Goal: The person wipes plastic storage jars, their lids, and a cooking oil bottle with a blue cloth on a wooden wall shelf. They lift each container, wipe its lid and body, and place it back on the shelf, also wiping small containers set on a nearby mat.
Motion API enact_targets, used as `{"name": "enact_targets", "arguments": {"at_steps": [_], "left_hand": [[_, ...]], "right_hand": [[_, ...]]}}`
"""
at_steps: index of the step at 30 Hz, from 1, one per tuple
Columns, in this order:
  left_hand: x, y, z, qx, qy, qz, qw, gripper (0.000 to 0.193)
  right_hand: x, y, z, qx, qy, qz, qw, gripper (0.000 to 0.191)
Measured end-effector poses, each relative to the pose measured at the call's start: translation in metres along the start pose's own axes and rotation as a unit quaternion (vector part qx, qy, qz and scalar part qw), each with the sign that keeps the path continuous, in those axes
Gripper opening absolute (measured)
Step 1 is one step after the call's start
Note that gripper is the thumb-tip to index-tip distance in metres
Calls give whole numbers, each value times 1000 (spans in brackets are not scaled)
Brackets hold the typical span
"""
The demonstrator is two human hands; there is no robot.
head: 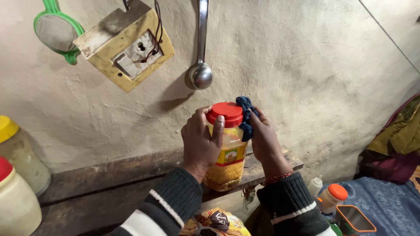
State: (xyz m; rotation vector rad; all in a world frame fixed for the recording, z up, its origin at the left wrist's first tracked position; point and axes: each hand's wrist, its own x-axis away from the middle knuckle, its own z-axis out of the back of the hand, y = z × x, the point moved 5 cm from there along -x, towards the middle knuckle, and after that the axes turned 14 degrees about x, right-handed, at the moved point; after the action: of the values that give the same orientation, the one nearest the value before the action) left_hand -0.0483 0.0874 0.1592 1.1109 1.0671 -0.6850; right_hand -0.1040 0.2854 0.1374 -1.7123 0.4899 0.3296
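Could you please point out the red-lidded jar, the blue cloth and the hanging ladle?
red-lidded jar (227, 161): head view, on its yellow body.
blue cloth (246, 114): head view, on its bunched middle.
hanging ladle (200, 75): head view, on its bowl.

Two hands, left and right, show. Three lidded jars stand on the wooden shelf: one red-lidded yellow jar, one yellow-lidded jar, one pale jar. One blue cloth, one ladle, one green strainer, one switch box.
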Motion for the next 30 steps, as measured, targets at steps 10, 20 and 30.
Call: {"name": "enact_targets", "arguments": {"at_steps": [10, 20, 30], "left_hand": [[-26, -20, -18, 226, -34, 147, 962, 42], [-26, -18, -12, 268, -47, 144, 951, 37], [-26, -22, -9, 203, -58, 119, 970, 34]], "right_hand": [[37, -32, -19, 320, 68, 282, 902, 32], [89, -92, -77, 610, 90, 459, 640, 33], [51, -68, -34, 443, 104, 332, 826, 32]]}}
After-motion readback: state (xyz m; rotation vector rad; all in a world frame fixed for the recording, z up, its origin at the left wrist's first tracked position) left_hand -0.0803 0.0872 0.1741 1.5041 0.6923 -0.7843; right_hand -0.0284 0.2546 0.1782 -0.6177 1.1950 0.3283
